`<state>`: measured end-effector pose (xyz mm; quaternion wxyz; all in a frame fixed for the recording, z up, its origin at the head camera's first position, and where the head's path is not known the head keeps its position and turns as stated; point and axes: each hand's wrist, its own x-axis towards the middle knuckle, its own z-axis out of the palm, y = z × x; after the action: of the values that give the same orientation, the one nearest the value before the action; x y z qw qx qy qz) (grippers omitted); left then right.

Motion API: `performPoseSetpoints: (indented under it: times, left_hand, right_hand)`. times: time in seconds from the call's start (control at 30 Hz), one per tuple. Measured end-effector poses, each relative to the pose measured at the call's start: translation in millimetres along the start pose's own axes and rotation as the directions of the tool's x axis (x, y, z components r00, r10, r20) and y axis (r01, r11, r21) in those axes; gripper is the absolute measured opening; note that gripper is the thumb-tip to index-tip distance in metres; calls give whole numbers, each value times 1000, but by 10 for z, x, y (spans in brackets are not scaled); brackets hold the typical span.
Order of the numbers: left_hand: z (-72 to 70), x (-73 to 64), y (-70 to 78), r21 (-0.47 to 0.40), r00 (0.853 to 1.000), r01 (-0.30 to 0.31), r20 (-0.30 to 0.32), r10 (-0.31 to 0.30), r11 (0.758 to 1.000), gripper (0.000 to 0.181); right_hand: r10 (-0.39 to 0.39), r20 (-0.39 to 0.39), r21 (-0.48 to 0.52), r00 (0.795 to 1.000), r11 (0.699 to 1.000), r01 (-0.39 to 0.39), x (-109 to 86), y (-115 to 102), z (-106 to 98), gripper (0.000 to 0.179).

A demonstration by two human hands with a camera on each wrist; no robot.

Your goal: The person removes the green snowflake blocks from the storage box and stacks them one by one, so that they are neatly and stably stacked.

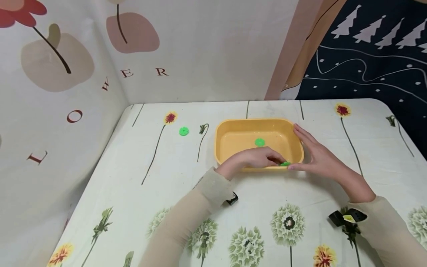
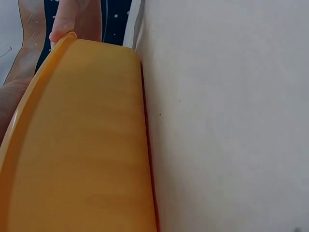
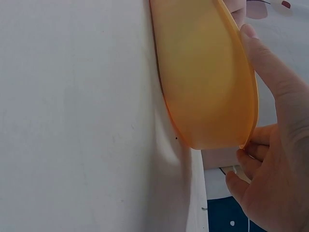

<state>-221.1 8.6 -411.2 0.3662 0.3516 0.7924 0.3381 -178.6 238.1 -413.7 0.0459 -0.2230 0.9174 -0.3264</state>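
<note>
Inside a yellow tray (image 1: 232, 138), the left hand (image 1: 259, 156) seems to pinch one green disc (image 1: 285, 164) near a second disc (image 1: 260, 142), while the right hand (image 1: 316, 157), spread wide, grips the tray's end; work looks partway, a third disc (image 1: 184, 131) lying outside, leftward.

Yellow tray (image 1: 233, 144), bright green discs (image 1: 260, 142), white flower-patterned tablecloth (image 1: 260, 196)

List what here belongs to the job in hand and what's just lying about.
Likely in the job:
yellow tub, held by right hand
green disc at left hand
second green disc, inside the tub

Perhaps just lying about:
third green disc, on the tablecloth; might belong too
</note>
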Motion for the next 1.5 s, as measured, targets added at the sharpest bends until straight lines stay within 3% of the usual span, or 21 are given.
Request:
performPoseSetpoints:
  times: [0.2, 0.4, 0.5, 0.7, 0.93, 1.27, 1.5]
  left_hand:
    - [-8, -3, -35, -24, 992, 86, -92, -88, 996, 32]
    - [2, -40, -15, -124, 961, 193, -177, -213, 973, 34]
    - [7, -47, -11, -182, 946, 212, -209, -248, 960, 31]
    - [6, -63, -8, -196, 933, 152, -295, -206, 969, 10]
    - [1, -70, -4, -326, 929, 125, -294, -226, 937, 3]
    - [-8, -61, -9, -214, 934, 165, -280, -222, 963, 22]
    - [4, -54, -4, -203, 912, 125, -362, -194, 971, 23]
  right_hand:
    - [3, -7, 3, 1000, 1000, -3, 6, -4, 9, 114]
    - [12, -3, 0, 1000, 1000, -12, 8, -9, 9, 114]
    - [13, -4, -1, 1000, 1000, -13, 11, -8, 12, 114]
    - [8, -7, 8, 1000, 1000, -8, 10, -14, 12, 114]
    - [2, -9, 8, 1000, 1000, -1, 10, -15, 8, 114]
    - [6, -4, 8, 1000, 1000, -6, 10, -25, -2, 113]
    - [7, -3, 4, 1000, 1000, -7, 10, -16, 2, 114]
